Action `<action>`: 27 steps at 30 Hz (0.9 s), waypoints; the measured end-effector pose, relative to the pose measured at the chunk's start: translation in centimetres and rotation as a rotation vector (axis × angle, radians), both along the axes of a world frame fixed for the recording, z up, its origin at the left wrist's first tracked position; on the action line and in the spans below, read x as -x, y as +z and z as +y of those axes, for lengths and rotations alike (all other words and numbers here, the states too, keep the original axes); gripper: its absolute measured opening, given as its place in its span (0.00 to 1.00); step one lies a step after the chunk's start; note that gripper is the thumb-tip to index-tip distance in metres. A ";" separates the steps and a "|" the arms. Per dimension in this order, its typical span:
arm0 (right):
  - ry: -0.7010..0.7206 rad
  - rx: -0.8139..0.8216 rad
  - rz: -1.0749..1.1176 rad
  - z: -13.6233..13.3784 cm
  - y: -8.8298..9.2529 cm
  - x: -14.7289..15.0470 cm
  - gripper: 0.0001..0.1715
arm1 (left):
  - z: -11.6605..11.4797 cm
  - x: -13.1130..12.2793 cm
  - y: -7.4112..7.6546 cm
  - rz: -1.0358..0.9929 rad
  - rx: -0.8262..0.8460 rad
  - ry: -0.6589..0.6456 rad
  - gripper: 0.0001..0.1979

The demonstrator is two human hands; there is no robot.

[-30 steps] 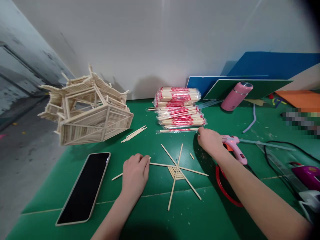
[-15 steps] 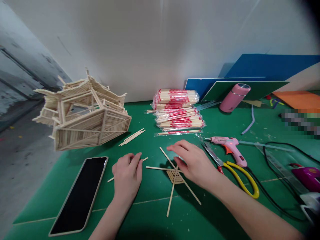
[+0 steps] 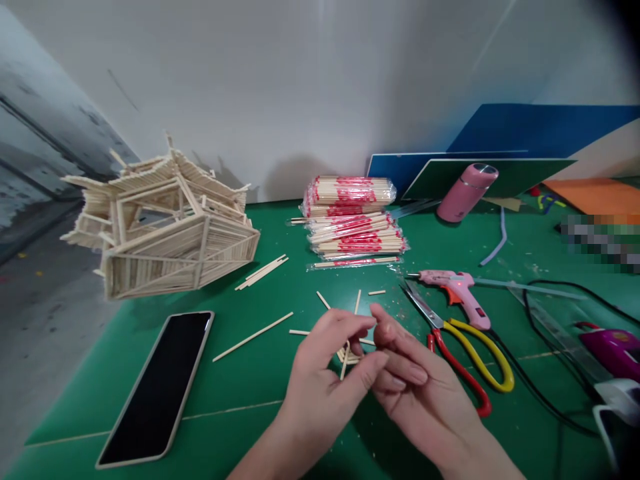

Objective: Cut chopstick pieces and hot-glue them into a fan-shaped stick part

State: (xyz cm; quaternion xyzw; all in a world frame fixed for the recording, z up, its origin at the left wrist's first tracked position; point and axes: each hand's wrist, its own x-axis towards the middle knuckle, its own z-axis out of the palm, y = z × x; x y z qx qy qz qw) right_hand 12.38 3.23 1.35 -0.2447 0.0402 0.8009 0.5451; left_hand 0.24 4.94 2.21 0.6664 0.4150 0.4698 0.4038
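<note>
Above the star-shaped stick frame (image 3: 299,332), my left hand (image 3: 325,380) has its thumb and curved index finger apart, with nothing visible between them. Close beside it, my right hand (image 3: 415,393) is turned partly palm up, fingers stretched and slightly bent, and I see nothing in it. The two hands hide most of the frame, including its woven-looking centre of short sticks. A single wooden stick (image 3: 253,337) lies on the green table to the left. One short stick piece (image 3: 377,292) rests just beyond my right fingertips.
A stick-built house model (image 3: 160,233) stands at left, behind a phone (image 3: 157,390). Wrapped chopsticks (image 3: 353,220) are piled at the back. On the right are scissors (image 3: 463,347), a pink glue gun (image 3: 457,287) with its cord, a pink bottle (image 3: 467,193) and leaning boards (image 3: 505,177).
My left hand has left the single stick and moved right, over the frame. The right hand has drawn back and turned palm up. A short stick piece now shows beyond it.
</note>
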 end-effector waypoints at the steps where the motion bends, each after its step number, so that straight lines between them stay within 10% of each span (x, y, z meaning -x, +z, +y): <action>1: 0.011 0.019 0.022 0.0 -0.1 0.0 0.17 | 0.1 0.0 0.0 -0.011 0.000 -0.024 0.11; 11: 0.413 -0.076 -0.089 -2.2 -2.1 1.1 0.15 | -1.0 2.6 -0.1 0.199 -0.040 -0.211 0.05; 14: 0.406 -0.250 -0.548 -1.9 -3.0 0.3 0.14 | -1.4 2.9 -0.2 0.250 -0.032 -0.083 0.10; 19: 0.168 -0.593 -1.939 2.0 -4.4 -4.3 0.11 | -1.1 3.6 -1.4 0.357 0.006 0.215 0.09; 27: 0.361 -0.724 -2.349 7.9 -5.1 -4.6 0.14 | -1.3 4.3 -5.4 0.519 -0.080 0.282 0.07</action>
